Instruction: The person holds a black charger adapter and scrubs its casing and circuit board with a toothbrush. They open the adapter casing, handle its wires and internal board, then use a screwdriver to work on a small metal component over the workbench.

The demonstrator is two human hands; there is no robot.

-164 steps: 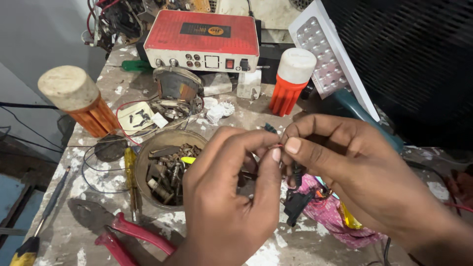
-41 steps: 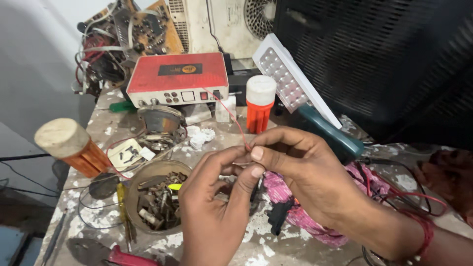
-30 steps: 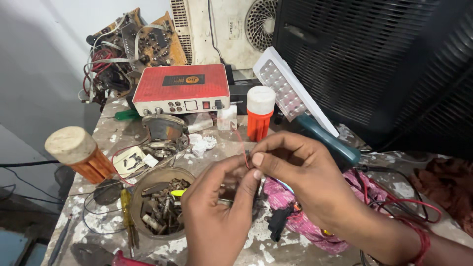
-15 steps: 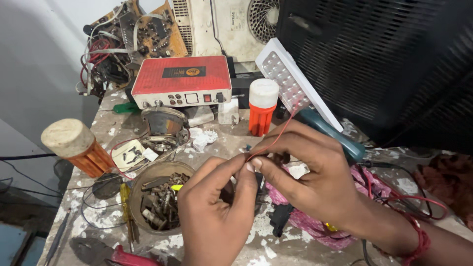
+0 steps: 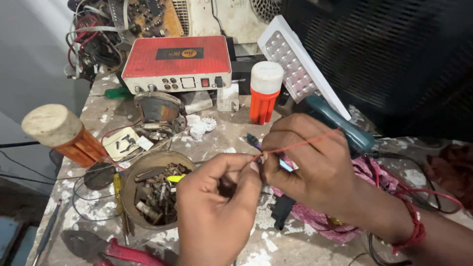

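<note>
Nearest the camera, the left hand (image 5: 217,216) was curled almost closed over the workbench (image 5: 231,143), its thumb and forefinger pinched together on the end of a thin red wire (image 5: 300,143). Just beyond and touching it fingertip to fingertip, the right hand (image 5: 310,162) was closed in a matching pinch on the same wire, which ran up across its knuckles toward the right; it also seemed to have a small purple-tipped part tucked under its fingers, though the view there was too cramped to be sure. So the wire sat in the air between both hands, above the middle of the bench.

By its look the wire was very light and limp, thin enough to kink or snap under a hard tug, and smooth enough to slip from dry fingertips. The sound place to grip it appeared to be right by the working end, close between finger pads, as both hands had it, rather than far along its slack length.

Left of the hands stood a round tin of rusty screws and scraps (image 5: 155,194), with red-handled pliers (image 5: 130,253) lying at the near edge. Farther back were an orange bottle with a white cap (image 5: 263,98), a wooden-topped jar (image 5: 59,133) on the left, and a red and white electronic box (image 5: 177,64). A white LED panel (image 5: 300,64) leaned behind them.
</note>
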